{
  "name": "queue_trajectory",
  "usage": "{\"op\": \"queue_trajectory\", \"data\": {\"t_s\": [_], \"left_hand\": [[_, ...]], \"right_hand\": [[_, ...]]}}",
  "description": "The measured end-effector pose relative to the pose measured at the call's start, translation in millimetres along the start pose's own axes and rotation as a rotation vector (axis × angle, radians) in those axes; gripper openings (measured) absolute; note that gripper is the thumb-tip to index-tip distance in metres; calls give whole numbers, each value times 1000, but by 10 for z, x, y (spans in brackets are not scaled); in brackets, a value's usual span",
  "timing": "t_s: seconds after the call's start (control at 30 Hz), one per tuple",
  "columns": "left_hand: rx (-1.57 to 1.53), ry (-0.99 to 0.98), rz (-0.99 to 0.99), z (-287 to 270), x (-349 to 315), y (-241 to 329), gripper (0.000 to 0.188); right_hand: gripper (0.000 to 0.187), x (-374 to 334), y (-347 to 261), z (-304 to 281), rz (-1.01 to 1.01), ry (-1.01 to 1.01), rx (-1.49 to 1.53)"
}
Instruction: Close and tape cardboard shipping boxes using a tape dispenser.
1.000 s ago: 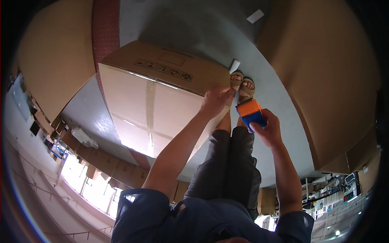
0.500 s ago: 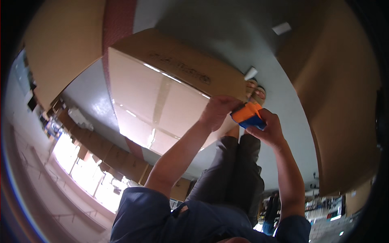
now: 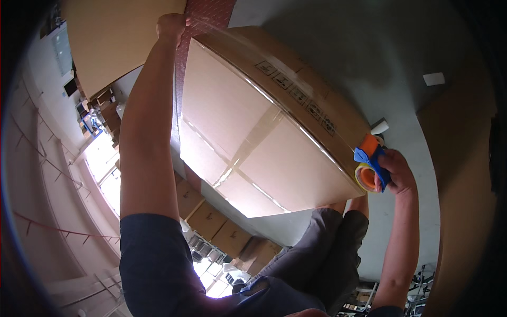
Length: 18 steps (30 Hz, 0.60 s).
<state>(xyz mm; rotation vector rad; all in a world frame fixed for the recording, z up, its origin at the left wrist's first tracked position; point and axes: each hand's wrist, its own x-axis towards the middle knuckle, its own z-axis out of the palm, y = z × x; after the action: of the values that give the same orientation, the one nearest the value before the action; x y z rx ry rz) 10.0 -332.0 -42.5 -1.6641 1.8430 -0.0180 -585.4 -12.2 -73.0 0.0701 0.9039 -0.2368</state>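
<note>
Head view: the left hand [image 3: 171, 26] has swung out beyond the carton's [image 3: 264, 142] far corner, pinching clear tape [image 3: 227, 34]; the right hand [image 3: 395, 170] grips the blue-and-orange dispenser [image 3: 376, 162] beside the near corner, so a strip now spans the printed side.

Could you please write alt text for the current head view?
Clear tape stretches along a large cardboard box, from the person's left hand near one corner to a blue-and-orange tape dispenser in the right hand. Tape strips cross on the box's bright face.
</note>
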Motion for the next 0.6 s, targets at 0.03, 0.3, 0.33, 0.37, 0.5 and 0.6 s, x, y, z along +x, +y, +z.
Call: {"op": "queue_trajectory", "data": {"t_s": [0.03, 0.3, 0.33, 0.37, 0.5, 0.6], "left_hand": [[-488, -29, -302, 42, 77, -30, 6], [-1070, -173, -686, 501, 145, -540, 12], [-1026, -224, -732, 618, 39, -381, 12], [-975, -270, -776, 696, -82, -249, 14], [-1560, -80, -921, 922, -354, -674, 34], [-1666, -244, -901, 1384, -392, -319, 36]], "right_hand": [[31, 100, -88, 80, -18, -29, -10], [27, 592, -28, 25, 91, -3, 77], [27, 595, 3, -10, 105, 20, 69], [28, 585, 18, -19, 95, 31, 80], [30, 642, 25, -9, 59, -52, 79], [32, 613, 70, -114, 90, 19, 119]]}}
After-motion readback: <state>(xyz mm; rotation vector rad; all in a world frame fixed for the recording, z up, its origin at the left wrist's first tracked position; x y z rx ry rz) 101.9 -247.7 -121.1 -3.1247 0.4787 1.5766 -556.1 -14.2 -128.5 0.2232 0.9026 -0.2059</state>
